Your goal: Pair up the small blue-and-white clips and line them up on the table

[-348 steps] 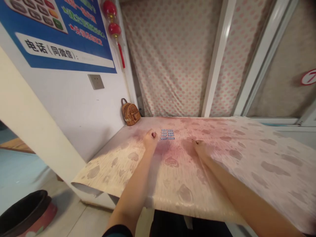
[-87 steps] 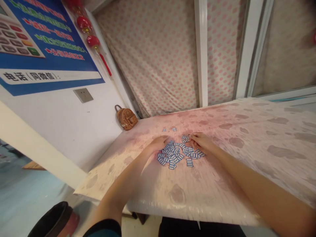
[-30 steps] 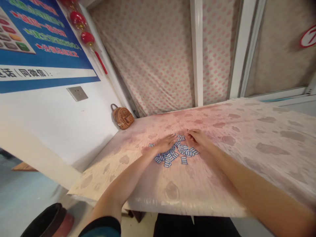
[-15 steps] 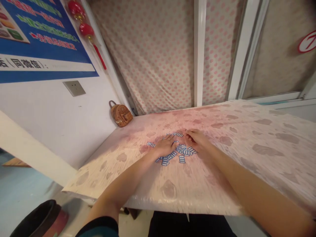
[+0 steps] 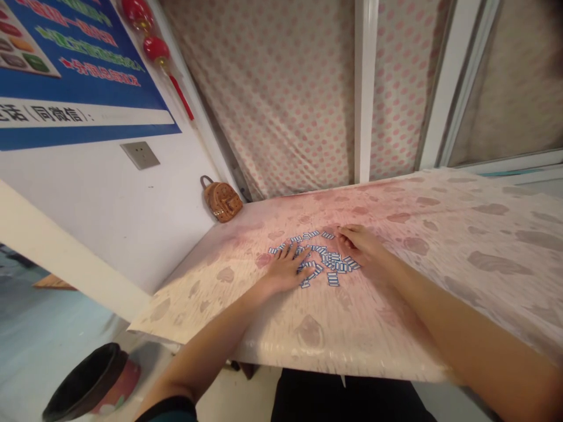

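We spread our left hand (image 5: pixel 285 271), gripping nothing visible, over the mid-frame cards' (image 5: pixel 336 262) left side, our curled right hand (image 5: pixel 353 239), contents unclear, by their right.

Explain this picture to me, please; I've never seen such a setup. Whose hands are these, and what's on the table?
There is no machine here: a person works with two bare hands, filmed by a camera worn on the head, looking forward and down. On the cloth-covered table lie many small blue-and-white striped pieces, some overlapping. The left hand is spread over some; the right hand is curled beside them, and whether it holds one is unclear. Farther back, by the wall, sits a small brown bag.
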`<state>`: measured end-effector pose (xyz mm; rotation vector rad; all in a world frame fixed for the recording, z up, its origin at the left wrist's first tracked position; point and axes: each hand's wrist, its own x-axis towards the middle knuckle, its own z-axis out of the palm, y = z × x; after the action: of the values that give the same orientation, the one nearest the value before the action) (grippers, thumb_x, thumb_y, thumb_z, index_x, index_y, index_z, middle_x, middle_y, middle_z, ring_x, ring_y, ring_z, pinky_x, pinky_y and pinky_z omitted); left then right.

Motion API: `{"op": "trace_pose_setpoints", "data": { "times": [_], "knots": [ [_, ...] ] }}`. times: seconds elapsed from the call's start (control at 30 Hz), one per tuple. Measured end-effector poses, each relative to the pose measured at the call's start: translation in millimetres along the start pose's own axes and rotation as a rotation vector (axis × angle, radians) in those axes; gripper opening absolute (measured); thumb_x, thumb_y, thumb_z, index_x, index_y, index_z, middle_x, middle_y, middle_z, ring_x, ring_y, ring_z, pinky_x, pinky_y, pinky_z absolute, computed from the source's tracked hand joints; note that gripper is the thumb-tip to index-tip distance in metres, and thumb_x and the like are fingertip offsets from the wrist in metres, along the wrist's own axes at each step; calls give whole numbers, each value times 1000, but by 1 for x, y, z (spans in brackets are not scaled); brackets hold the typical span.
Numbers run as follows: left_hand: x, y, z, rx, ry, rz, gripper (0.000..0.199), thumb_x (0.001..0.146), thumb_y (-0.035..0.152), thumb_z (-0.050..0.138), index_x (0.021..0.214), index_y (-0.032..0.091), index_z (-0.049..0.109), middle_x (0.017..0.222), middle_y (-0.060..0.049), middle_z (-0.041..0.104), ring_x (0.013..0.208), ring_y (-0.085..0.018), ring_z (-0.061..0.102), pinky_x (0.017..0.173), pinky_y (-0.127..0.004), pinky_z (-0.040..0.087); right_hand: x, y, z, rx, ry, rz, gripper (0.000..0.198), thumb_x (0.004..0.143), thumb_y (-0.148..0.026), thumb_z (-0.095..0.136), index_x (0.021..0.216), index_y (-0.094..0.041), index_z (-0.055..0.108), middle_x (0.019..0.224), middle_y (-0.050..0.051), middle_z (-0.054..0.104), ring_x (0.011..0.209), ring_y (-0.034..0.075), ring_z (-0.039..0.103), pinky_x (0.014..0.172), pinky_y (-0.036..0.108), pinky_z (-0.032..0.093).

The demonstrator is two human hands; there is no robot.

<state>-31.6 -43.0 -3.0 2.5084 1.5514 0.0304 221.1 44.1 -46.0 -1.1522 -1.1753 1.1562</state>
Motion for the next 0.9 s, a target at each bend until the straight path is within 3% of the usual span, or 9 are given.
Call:
{"op": "trace_pose_setpoints", "data": {
  "times": [0.13, 0.3, 0.5, 0.7, 0.8, 0.9],
  "knots": [
    [16, 2, -1, -5, -25, 48, 79, 91, 78, 19, 158, 37, 17, 167, -2, 6, 153, -36, -1, 121, -61, 7, 0, 2, -1, -6, -7, -14, 29, 80, -39, 70, 65, -16, 61, 53, -1, 56, 42, 5, 44, 38, 16, 31],
    [-9, 18, 5, -30, 5, 180, 69, 95, 72, 18, 157, 42, 15, 167, 4, 6, 154, -31, 1, 124, -55, 6, -1, 2, -1, 14, -33, 6, 29, 78, -41, 71, 66, -17, 60, 53, -1, 56, 42, 6, 45, 38, 17, 33],
    [-40, -3, 3, 15, 63, 20, 69, 95, 71, 21, 157, 39, 22, 167, 2, 7, 154, -33, 0, 123, -56, 5, -2, -1, 0, 74, -56, 59, 25, 81, -33, 70, 65, -16, 60, 53, 0, 56, 43, 6, 46, 38, 16, 33],
    [-4, -29, -1, 40, 86, -90, 71, 93, 74, 21, 155, 39, 29, 168, -1, 6, 153, -38, 0, 120, -61, 7, -2, -3, 0, 65, -57, 76, 24, 79, -31, 71, 64, -16, 60, 52, -1, 56, 41, 6, 46, 38, 17, 33],
    [10, -27, -4, 26, 96, -116, 76, 93, 74, 19, 156, 34, 29, 168, -5, 7, 153, -38, 1, 121, -59, 6, -3, -3, 1, 52, -35, 72, 26, 79, -32, 72, 63, -16, 59, 50, -2, 55, 40, 6, 45, 37, 17, 32],
    [1, -15, -3, -15, 123, -86, 72, 95, 72, 17, 157, 37, 25, 168, -2, 4, 153, -36, -1, 121, -60, 5, -4, -3, 3, 66, -25, 78, 23, 81, -30, 69, 65, -16, 60, 51, -2, 56, 40, 5, 44, 36, 17, 32]
  ]
}}
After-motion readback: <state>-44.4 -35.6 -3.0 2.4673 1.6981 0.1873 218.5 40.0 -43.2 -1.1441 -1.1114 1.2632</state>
